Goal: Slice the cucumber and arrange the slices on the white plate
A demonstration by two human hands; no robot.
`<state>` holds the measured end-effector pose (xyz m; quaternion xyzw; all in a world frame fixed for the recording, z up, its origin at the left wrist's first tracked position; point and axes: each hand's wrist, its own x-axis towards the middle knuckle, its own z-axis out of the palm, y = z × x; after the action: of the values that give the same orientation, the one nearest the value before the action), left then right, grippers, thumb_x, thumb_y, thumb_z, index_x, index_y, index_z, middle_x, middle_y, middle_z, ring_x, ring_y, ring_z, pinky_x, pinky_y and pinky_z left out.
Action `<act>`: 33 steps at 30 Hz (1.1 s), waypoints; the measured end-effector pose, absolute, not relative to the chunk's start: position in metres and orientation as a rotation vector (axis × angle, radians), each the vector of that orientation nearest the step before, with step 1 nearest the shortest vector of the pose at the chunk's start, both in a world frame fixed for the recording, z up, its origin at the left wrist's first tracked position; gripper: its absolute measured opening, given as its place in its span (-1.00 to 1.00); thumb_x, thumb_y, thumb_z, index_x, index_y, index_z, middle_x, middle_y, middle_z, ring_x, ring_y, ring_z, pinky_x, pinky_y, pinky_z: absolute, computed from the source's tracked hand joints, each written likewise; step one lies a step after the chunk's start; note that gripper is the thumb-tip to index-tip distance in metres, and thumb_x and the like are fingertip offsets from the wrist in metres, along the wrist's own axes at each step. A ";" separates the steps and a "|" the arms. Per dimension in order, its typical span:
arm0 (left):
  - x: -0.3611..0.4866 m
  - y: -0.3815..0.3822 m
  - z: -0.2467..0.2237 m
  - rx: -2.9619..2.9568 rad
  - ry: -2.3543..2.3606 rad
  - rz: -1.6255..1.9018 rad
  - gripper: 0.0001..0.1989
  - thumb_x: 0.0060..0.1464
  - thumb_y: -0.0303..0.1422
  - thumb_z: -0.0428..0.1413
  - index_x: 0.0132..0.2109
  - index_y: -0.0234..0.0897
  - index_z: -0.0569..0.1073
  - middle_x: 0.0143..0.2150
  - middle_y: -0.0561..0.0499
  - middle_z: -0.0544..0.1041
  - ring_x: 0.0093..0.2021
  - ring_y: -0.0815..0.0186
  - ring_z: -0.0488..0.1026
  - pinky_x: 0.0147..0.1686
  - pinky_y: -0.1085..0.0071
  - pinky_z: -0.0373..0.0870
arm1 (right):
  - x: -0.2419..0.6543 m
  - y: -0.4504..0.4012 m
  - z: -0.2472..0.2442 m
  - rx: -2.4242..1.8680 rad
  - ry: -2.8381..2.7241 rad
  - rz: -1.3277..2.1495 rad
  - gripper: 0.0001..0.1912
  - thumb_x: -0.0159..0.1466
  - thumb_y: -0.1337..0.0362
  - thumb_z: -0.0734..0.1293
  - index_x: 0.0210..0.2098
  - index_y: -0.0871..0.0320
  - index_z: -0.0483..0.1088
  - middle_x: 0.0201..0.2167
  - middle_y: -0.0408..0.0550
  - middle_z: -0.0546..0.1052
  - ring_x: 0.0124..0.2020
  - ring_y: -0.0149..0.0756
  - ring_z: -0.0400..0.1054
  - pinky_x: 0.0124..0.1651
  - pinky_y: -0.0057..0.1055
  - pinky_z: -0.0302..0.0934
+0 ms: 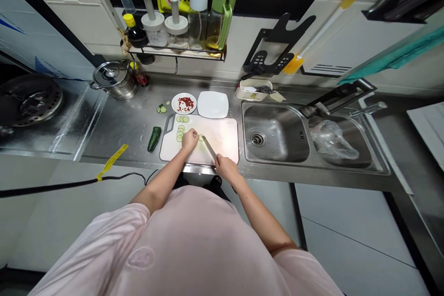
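Observation:
My right hand (226, 167) is wrapped round the handle of a kitchen knife (208, 148), whose blade points away and to the left over the white cutting board (222, 132). By the blade's tip lies a cucumber slice (201, 138). Just left of that slice, my left hand (189, 140) is closed with its fingertips pinched together; what they hold, if anything, is too small to make out. More cucumber slices (180, 133) lie overlapping on the board's left side, with another short row (182, 119) above them. A dark green piece of cucumber (154, 139) rests on the counter left of the board.
Behind the board stand a plate of chopped red pieces (185, 103) and a white square plate (212, 104). Cucumber scraps (161, 108) lie nearby. To the right is a double sink (277, 157); a lidded pot (116, 84) stands back left, below a seasoning rack (176, 51).

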<state>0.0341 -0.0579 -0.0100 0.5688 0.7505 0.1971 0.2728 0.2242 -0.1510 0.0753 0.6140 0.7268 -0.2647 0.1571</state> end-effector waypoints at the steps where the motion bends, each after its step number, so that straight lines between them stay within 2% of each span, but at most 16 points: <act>1: 0.034 -0.058 -0.010 1.531 2.022 0.528 -0.87 0.03 -0.36 0.07 -0.24 -0.21 0.46 -0.37 0.02 0.53 -0.31 0.30 0.44 -0.31 0.44 0.25 | 0.224 -0.151 0.075 1.757 2.078 -0.754 -0.65 0.42 0.17 -0.04 -0.03 0.14 0.26 -0.18 0.10 0.50 -0.16 -0.18 0.40 -0.21 -0.39 0.10; 10: 0.034 -0.058 -0.010 1.537 2.029 0.514 -0.88 0.04 -0.32 0.08 -0.25 -0.21 0.45 -0.36 0.02 0.53 -0.31 0.30 0.44 -0.31 0.45 0.24 | 0.223 -0.152 0.073 1.748 2.075 -0.756 -0.65 0.41 0.16 -0.03 -0.02 0.14 0.26 -0.17 0.10 0.50 -0.14 -0.15 0.41 -0.20 -0.37 0.12; 27: 0.036 -0.056 -0.006 1.534 2.050 0.445 -0.87 0.06 -0.32 0.05 -0.24 -0.18 0.45 -0.33 0.01 0.54 -0.29 0.29 0.44 -0.32 0.44 0.22 | 0.216 -0.158 0.074 1.726 2.047 -0.754 -0.74 0.36 0.31 0.01 -0.06 0.18 0.24 -0.26 0.12 0.53 -0.20 -0.11 0.44 -0.25 -0.34 0.16; 33: 0.037 -0.056 -0.004 1.520 2.066 0.404 -0.86 0.07 -0.32 0.05 -0.22 -0.18 0.45 -0.31 0.01 0.55 -0.25 0.28 0.45 -0.28 0.44 0.24 | 0.214 -0.155 0.076 1.715 2.029 -0.783 -0.73 0.35 0.33 0.02 -0.05 0.19 0.23 -0.23 0.15 0.52 -0.17 -0.09 0.43 -0.24 -0.33 0.18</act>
<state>0.0375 -0.0559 -0.0039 0.5638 0.7663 0.1498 0.2692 0.2140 -0.1551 0.0758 0.6085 0.7200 -0.2777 0.1849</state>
